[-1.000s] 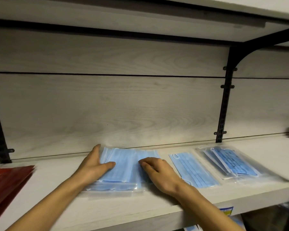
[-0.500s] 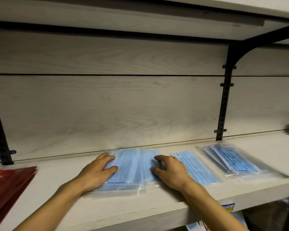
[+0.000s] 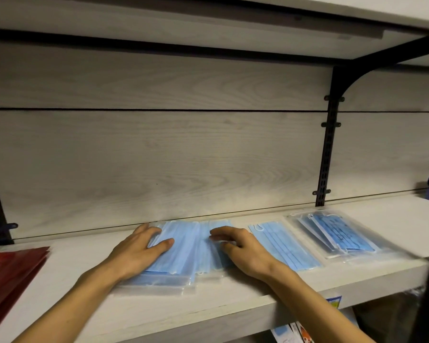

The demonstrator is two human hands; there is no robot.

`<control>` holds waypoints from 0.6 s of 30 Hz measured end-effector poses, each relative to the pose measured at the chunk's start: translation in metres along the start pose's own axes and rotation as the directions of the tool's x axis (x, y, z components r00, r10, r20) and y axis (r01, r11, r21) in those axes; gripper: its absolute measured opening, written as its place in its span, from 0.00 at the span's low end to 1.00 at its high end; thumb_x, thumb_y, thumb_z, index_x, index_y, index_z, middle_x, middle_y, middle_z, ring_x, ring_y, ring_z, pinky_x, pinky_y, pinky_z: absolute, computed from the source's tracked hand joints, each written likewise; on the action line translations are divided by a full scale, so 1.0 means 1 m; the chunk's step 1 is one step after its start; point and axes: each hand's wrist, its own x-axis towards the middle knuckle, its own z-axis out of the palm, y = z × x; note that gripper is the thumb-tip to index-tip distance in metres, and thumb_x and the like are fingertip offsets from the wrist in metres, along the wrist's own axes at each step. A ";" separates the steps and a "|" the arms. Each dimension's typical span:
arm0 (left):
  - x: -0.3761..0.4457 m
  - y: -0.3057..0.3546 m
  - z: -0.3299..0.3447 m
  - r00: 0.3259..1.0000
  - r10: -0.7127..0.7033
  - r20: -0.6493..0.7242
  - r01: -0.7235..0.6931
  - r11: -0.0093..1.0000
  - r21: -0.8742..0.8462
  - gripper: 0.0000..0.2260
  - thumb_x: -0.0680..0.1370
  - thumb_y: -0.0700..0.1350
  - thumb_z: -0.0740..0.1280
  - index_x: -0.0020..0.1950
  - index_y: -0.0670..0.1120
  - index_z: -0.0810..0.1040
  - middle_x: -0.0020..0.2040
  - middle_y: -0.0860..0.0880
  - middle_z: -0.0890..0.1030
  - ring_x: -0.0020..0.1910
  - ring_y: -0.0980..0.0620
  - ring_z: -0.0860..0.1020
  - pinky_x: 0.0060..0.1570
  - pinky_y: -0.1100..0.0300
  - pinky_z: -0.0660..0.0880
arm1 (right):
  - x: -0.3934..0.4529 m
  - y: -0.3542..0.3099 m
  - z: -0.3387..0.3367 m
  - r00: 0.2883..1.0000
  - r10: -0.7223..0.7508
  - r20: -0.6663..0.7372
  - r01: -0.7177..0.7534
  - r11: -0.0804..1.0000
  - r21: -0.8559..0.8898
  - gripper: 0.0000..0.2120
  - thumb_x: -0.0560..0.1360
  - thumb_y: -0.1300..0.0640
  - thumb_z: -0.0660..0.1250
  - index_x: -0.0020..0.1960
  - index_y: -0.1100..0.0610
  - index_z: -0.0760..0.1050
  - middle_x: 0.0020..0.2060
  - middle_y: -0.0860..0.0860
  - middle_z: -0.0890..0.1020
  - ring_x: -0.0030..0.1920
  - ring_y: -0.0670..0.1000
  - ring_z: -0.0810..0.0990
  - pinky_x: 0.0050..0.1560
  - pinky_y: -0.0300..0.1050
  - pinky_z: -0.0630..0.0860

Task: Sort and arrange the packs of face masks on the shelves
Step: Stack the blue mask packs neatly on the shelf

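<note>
Both hands, left hand (image 3: 136, 253) and right hand (image 3: 240, 251), rest flat with relaxed fingers on the stack of mask packs (image 3: 186, 251) on the shelf (image 3: 233, 303); two packs (image 3: 285, 246) (image 3: 337, 233) alongside look placed, alignment apparently unfinished.

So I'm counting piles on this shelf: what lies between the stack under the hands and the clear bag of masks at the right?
In the head view, one flat pack of blue masks lies between the stack and the clear bag.
</note>
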 end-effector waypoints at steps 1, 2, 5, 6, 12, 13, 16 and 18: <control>0.000 -0.001 -0.001 1.000 -0.002 -0.010 0.002 1.000 0.024 0.33 0.74 0.73 0.58 0.74 0.57 0.69 0.77 0.56 0.63 0.74 0.54 0.65 0.71 0.55 0.64 | 0.001 0.001 -0.001 0.998 0.017 -0.059 -0.017 1.000 0.005 0.20 0.81 0.60 0.59 0.69 0.47 0.75 0.65 0.41 0.79 0.67 0.43 0.75 0.72 0.45 0.69; 0.001 -0.002 -0.001 1.000 0.000 -0.024 0.001 0.999 0.044 0.32 0.75 0.72 0.58 0.73 0.56 0.69 0.75 0.57 0.66 0.72 0.55 0.68 0.67 0.57 0.66 | 0.001 0.004 -0.003 0.989 0.055 -0.137 -0.055 0.998 0.000 0.19 0.81 0.58 0.59 0.69 0.48 0.75 0.65 0.42 0.79 0.67 0.45 0.75 0.72 0.46 0.70; 0.001 0.001 -0.001 0.998 0.007 -0.061 -0.002 0.998 0.069 0.27 0.79 0.67 0.59 0.73 0.54 0.70 0.71 0.58 0.69 0.69 0.56 0.70 0.60 0.60 0.66 | 0.000 0.015 -0.017 0.951 0.154 -0.269 -0.196 0.971 -0.139 0.18 0.80 0.56 0.60 0.69 0.50 0.75 0.65 0.47 0.80 0.66 0.51 0.77 0.67 0.45 0.71; 0.001 0.002 0.000 0.998 0.011 -0.056 -0.006 0.996 0.086 0.27 0.79 0.67 0.59 0.72 0.54 0.70 0.71 0.58 0.70 0.69 0.56 0.70 0.61 0.60 0.66 | -0.002 0.019 -0.022 0.962 0.139 -0.235 -0.187 0.962 -0.198 0.18 0.80 0.56 0.60 0.69 0.51 0.76 0.65 0.48 0.80 0.66 0.51 0.77 0.67 0.45 0.71; 0.001 0.008 0.003 0.998 0.009 -0.062 0.003 0.981 0.194 0.30 0.78 0.69 0.56 0.75 0.56 0.68 0.74 0.56 0.69 0.72 0.51 0.66 0.68 0.56 0.66 | -0.017 0.024 -0.034 0.999 -0.036 0.025 0.043 0.874 -0.484 0.17 0.84 0.49 0.57 0.69 0.46 0.75 0.68 0.40 0.77 0.71 0.48 0.70 0.71 0.53 0.66; 0.001 0.008 0.003 0.997 0.011 -0.077 0.005 0.981 0.196 0.30 0.78 0.69 0.56 0.75 0.56 0.69 0.73 0.56 0.70 0.72 0.51 0.67 0.68 0.56 0.66 | -0.019 0.020 -0.033 0.998 -0.048 0.047 0.065 0.858 -0.510 0.17 0.84 0.48 0.56 0.70 0.45 0.74 0.69 0.39 0.75 0.73 0.48 0.67 0.73 0.56 0.63; 0.003 0.007 0.002 0.996 0.011 -0.090 0.006 0.982 0.190 0.29 0.78 0.70 0.56 0.73 0.56 0.71 0.72 0.55 0.71 0.71 0.50 0.68 0.66 0.56 0.67 | -0.021 0.010 -0.027 0.993 -0.078 0.088 0.110 0.876 -0.470 0.18 0.84 0.47 0.55 0.69 0.45 0.75 0.69 0.38 0.75 0.73 0.45 0.67 0.75 0.58 0.59; 0.002 0.006 0.002 0.996 0.010 -0.092 0.007 0.983 0.182 0.28 0.77 0.70 0.56 0.71 0.56 0.72 0.72 0.55 0.72 0.71 0.50 0.68 0.65 0.56 0.67 | -0.022 0.009 -0.024 0.990 -0.115 0.086 0.139 0.912 -0.386 0.17 0.83 0.49 0.57 0.68 0.46 0.77 0.66 0.40 0.78 0.68 0.45 0.74 0.72 0.53 0.66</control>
